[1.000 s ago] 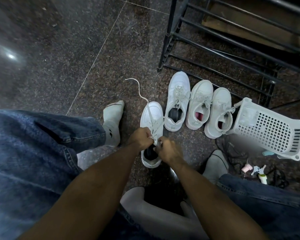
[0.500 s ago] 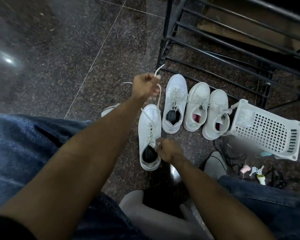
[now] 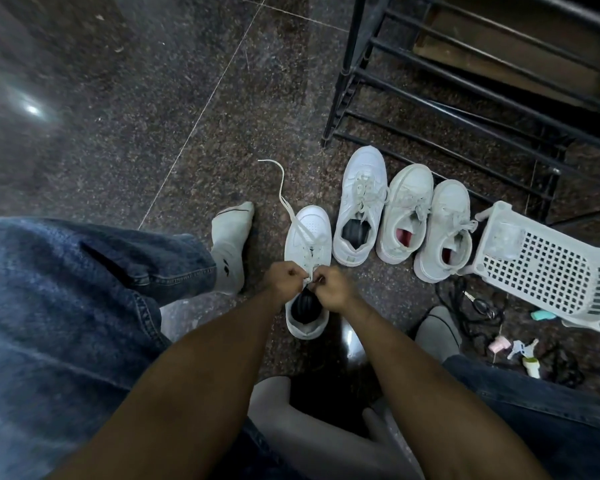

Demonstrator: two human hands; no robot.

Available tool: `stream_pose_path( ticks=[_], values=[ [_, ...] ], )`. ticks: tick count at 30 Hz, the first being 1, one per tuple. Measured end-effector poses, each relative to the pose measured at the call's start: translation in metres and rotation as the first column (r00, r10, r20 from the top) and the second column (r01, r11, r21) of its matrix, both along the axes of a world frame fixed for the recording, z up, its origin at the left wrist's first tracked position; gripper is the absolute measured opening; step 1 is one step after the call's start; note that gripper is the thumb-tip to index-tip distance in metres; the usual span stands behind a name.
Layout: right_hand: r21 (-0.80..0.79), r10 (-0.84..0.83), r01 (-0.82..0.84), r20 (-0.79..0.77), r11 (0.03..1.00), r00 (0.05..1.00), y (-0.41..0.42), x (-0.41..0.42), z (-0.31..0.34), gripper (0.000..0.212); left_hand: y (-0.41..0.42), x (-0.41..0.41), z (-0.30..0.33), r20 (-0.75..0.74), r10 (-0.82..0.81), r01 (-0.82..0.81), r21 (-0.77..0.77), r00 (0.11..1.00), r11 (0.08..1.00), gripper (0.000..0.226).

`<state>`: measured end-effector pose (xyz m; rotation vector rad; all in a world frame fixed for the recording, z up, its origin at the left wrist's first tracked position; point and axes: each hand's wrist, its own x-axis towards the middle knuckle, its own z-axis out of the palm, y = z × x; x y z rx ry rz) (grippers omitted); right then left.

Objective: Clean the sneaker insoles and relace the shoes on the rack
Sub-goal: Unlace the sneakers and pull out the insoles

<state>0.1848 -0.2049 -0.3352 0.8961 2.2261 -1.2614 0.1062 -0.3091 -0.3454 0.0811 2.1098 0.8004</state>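
Observation:
A white sneaker (image 3: 309,237) with a dark insole stands on the floor between my feet, toe pointing away. My left hand (image 3: 283,280) and my right hand (image 3: 333,287) meet over its upper eyelets, fingers curled, each pinching the white lace (image 3: 286,202). The lace's free end trails past the toe and curls left on the floor. Three more white sneakers stand in a row to the right: one with a dark insole (image 3: 359,206) and two with pink linings (image 3: 404,213) (image 3: 444,230).
A black metal shoe rack (image 3: 465,84) stands at the upper right. A white plastic basket (image 3: 548,268) lies tipped beside the sneakers, with black cords (image 3: 478,306), keys (image 3: 520,348) and small items on the floor near it. My socked feet (image 3: 231,244) flank the sneaker.
My left hand, raised and pulling the lace up half a second ago, has come back down to the eyelets beside my right hand. The lace end lies on the floor again.

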Motion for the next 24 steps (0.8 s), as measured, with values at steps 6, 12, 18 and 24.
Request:
stream_pose_path(
  ticks=[6,12,18,24],
  values=[
    [-0.281,-0.098,0.142,0.163,0.949,0.982,0.008,-0.006,0.017,0.024,-0.008,-0.006,-0.003,-0.076,-0.188,0.190,0.017,0.979,0.982,0.027],
    [0.008,0.016,-0.016,0.042,1.000,0.999,0.004,0.001,0.001,0.017,0.000,-0.011,0.002,0.050,-0.064,0.058,0.126,0.997,0.990,0.018],
    [-0.001,-0.053,0.053,0.019,0.999,0.998,0.006,0.002,0.002,0.011,0.003,-0.013,0.012,0.093,-0.188,0.176,0.124,0.978,0.977,0.008],
    [-0.246,-0.217,0.261,0.193,0.934,0.957,0.013,-0.003,0.017,0.005,-0.001,-0.012,0.008,-0.061,-0.337,0.341,0.066,0.939,0.938,0.025]
  ],
)
